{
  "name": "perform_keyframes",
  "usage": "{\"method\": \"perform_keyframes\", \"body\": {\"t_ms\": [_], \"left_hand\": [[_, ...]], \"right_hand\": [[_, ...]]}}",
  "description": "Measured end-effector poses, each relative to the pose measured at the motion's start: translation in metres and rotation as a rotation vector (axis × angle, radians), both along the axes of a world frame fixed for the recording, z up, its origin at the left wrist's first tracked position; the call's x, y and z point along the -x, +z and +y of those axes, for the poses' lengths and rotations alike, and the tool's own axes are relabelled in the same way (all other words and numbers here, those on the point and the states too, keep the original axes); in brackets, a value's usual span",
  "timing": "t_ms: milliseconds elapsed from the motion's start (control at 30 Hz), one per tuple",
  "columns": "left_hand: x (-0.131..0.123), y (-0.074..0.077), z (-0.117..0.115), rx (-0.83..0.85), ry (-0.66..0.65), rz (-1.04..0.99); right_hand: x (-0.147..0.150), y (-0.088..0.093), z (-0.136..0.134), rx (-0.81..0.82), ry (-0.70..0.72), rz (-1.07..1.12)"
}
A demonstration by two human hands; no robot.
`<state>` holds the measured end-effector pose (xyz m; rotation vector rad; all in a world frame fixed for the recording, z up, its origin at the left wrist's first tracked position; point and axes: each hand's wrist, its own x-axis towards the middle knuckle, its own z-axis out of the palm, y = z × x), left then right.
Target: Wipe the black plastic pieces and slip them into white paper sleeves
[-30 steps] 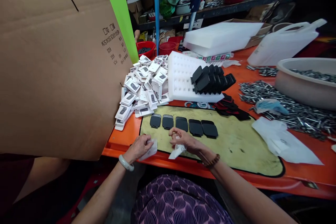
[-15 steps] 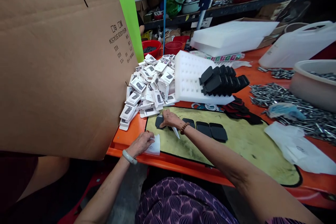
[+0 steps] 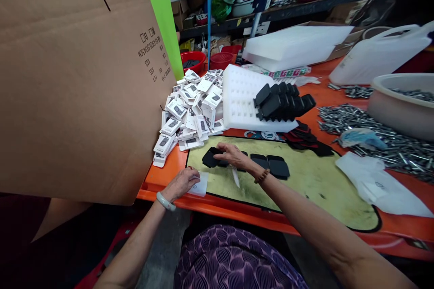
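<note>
Right hand (image 3: 233, 157): closed in a pinch on the black rounded-rectangular pad (image 3: 210, 159). I see the fingers over its right edge.
Held pad: at the fingertips of my right hand, to their left, tipped up off the yellow-green mat (image 3: 305, 189).
Also in right hand: narrow white strip (image 3: 235, 176), hanging beneath the palm and pointing back toward me.
Left hand (image 3: 181, 183): nearer to me than the right hand and to its left, fingers curled onto the white paper slip (image 3: 200, 184) at the mat's near corner. I cannot tell whether it pinches the slip or only pins it.
Row of matching black pads (image 3: 278, 167): lying flat just right of the right hand.
Beyond the hands: heap of small white printed cartons (image 3: 190, 108), white foam tray (image 3: 239, 95) carrying stacked black pads (image 3: 283, 101).
Left of both hands: big brown cardboard box (image 3: 74, 76).
Step in hand: I judge it as lifting the end pad out of the row.
Next move calls for: a firm pinch to clear the mat without nudging the neighbouring pads.
</note>
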<state>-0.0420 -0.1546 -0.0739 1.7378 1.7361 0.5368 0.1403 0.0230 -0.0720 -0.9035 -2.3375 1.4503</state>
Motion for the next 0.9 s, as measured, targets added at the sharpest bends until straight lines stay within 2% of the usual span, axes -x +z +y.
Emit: {"method": "perform_keyframes", "body": {"t_ms": [100,167,333,467,567,667,800,900], "left_hand": [[-0.011,0.010,0.002,-0.037,-0.036,-0.069],[-0.020,0.019,0.004,-0.070,-0.059,-0.106],[-0.044,0.045,0.009,-0.110,-0.092,-0.125],[-0.060,0.059,0.011,-0.081,-0.094,-0.166],[-0.072,0.060,0.011,-0.086,-0.074,-0.226],[-0.086,0.056,0.009,-0.127,0.016,-0.320],[-0.101,0.051,0.009,-0.165,0.222,-0.485],[-0.105,0.052,0.010,-0.169,0.297,-0.690]], "right_hand": [[-0.027,0.014,-0.019,0.265,-0.085,0.305],[-0.039,0.023,-0.032,0.338,-0.118,0.384],[-0.056,0.030,-0.054,0.346,-0.176,0.439],[-0.068,0.033,-0.058,0.322,-0.066,0.363],[-0.078,0.045,-0.060,0.247,0.043,0.261],[-0.085,0.053,-0.064,0.171,0.077,0.207],[-0.089,0.048,-0.074,0.128,-0.090,0.301],[-0.093,0.040,-0.085,0.127,-0.185,0.384]]}}
